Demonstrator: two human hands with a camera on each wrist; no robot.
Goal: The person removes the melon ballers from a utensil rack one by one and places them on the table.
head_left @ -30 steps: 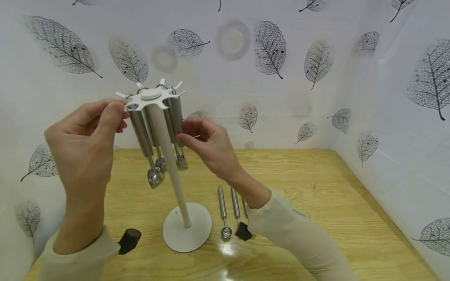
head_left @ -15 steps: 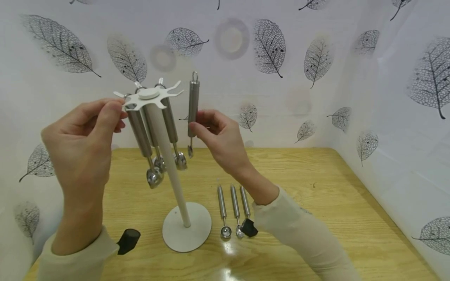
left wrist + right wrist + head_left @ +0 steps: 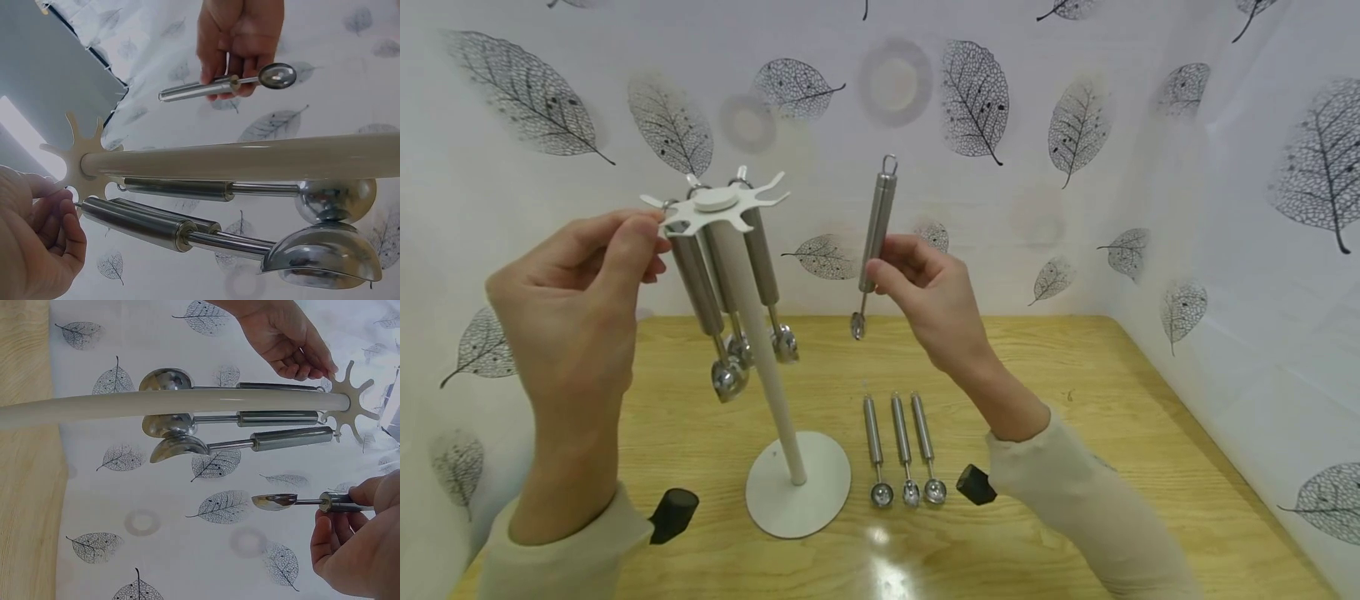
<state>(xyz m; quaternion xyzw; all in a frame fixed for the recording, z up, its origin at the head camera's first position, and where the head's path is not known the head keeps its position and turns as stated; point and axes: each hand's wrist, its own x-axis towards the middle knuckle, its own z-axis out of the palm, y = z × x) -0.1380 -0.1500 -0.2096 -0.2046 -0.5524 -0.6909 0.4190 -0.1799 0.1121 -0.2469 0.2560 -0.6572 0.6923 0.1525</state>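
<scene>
A white stand [image 3: 778, 408] has a round base and a star-shaped hook top [image 3: 718, 200]. My left hand [image 3: 576, 308] pinches one prong at the left of that top. Three steel melon ballers [image 3: 696, 287] hang by their loops from the prongs, scoops down. To the right of the stand, my right hand [image 3: 932, 300] holds another melon baller [image 3: 878, 212] by its handle between thumb and fingers, loop up and small oval scoop [image 3: 275, 501] down. The right-side prongs carry nothing.
Three more melon ballers [image 3: 874, 429] lie side by side on the wooden table [image 3: 1037, 367], right of the round base [image 3: 797, 508]. A leaf-printed white curtain [image 3: 865, 192] surrounds the table. Black camera mounts [image 3: 675, 512] stick out from both sleeves.
My right hand has lifted a melon baller off the stand's right prong and moved it rightward, away from the stand. The left hand has stayed at the hook top.
</scene>
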